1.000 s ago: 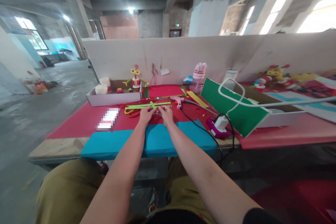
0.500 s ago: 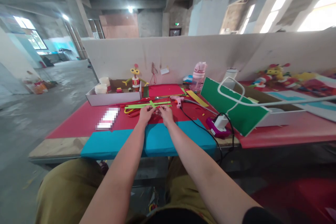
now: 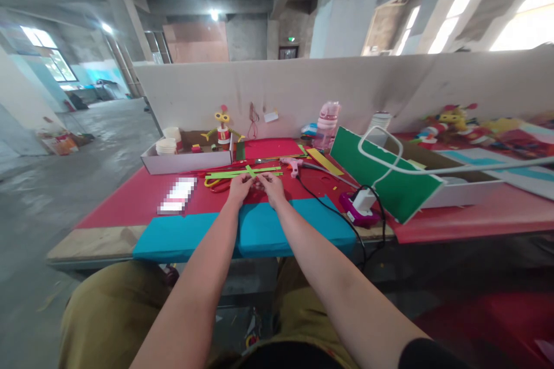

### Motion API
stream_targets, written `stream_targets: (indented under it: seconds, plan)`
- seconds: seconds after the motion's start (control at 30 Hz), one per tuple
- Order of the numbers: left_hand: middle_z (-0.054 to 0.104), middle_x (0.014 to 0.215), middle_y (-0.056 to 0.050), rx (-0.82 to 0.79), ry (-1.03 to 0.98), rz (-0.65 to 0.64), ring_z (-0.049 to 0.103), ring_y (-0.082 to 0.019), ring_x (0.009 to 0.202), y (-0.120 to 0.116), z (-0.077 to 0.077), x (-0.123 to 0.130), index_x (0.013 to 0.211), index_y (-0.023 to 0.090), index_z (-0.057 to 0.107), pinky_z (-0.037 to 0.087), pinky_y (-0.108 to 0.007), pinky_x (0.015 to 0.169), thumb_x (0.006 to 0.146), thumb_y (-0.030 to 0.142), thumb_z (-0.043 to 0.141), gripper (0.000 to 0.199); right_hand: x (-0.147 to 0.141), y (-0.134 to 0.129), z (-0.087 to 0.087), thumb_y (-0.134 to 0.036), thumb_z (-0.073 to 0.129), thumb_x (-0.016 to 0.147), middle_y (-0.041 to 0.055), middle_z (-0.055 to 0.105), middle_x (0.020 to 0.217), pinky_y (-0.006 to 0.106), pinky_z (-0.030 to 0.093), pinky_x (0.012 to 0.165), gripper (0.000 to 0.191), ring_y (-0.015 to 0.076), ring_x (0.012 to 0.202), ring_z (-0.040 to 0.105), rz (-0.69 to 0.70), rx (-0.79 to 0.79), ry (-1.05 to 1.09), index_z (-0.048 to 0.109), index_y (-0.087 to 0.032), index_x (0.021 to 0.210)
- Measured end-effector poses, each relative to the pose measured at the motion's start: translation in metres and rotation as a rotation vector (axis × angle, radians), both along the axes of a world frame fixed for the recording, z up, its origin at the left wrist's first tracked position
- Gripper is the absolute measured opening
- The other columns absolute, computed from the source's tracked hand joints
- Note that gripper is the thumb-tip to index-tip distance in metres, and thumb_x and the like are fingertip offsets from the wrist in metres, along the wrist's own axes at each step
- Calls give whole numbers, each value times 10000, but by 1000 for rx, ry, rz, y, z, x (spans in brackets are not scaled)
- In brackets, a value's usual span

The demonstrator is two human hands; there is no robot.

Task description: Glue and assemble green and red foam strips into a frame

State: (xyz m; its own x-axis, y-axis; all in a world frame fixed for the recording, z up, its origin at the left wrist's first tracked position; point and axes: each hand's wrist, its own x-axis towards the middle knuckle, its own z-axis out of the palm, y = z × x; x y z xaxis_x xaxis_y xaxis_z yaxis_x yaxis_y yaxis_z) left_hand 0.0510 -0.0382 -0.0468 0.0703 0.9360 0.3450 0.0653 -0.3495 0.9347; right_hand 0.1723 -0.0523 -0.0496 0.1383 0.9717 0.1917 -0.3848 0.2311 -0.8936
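Observation:
My left hand (image 3: 240, 187) and my right hand (image 3: 272, 187) meet above the red table cover, just behind the blue sheet (image 3: 285, 225). Between their closed fingertips is a short green strip (image 3: 250, 171), its free end pointing up and left. Longer green strips (image 3: 225, 174) lie right behind the hands. Yellow-handled scissors (image 3: 212, 183) rest beside my left hand, partly covered by the strips. The pink glue gun (image 3: 294, 166) is to the right, behind my right hand.
A white box (image 3: 188, 160) with paper cups stands back left, near a yellow-eyed figure (image 3: 223, 132). At right are a purple power socket (image 3: 359, 210), a leaning green board (image 3: 381, 176) and a looping white cable. A pink bottle (image 3: 328, 127) stands behind.
The fingers of my right hand have shifted slightly left, closer to my left hand, around the short green strip. Everything else looks the same.

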Motion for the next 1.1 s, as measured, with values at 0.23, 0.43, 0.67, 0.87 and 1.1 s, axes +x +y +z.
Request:
stream_targets:
  seconds: [0.23,0.43,0.67,0.87,1.1]
  plan:
    - [606,598,10,20,23,-25,516,-116,555,0,0,0,691,160,630,383,-226,541,701,368,681,214,0,1,-1,-452,735,599,-45,600,579,278,520,590,318,125,544,579,-12,-6,23,602,-203,743]
    - [634,626,-3,51,61,8,547,-129,577,4,-4,-2,706,159,646,416,-235,571,712,304,646,146,0,-1,1,-456,754,562,-39,612,591,265,511,582,343,116,539,577,-4,3,-17,608,-195,729]
    - [648,650,-10,54,86,29,543,-132,587,2,-1,-2,719,152,672,413,-236,572,714,304,629,159,0,-3,1,-443,756,555,-20,645,651,277,510,596,341,125,559,587,-17,14,-30,612,-194,739]
    - [636,645,-4,36,80,11,528,-128,582,0,2,-2,740,155,673,404,-237,576,731,364,616,217,0,-3,2,-448,758,545,-23,635,654,274,512,587,358,119,557,573,-9,20,-34,612,-192,748]
    - [614,625,6,36,43,-19,528,-129,593,2,-2,-2,669,158,635,409,-235,575,744,415,605,269,0,-3,1,-465,735,590,-33,608,617,263,515,559,355,116,545,568,-55,19,-59,590,-191,763]
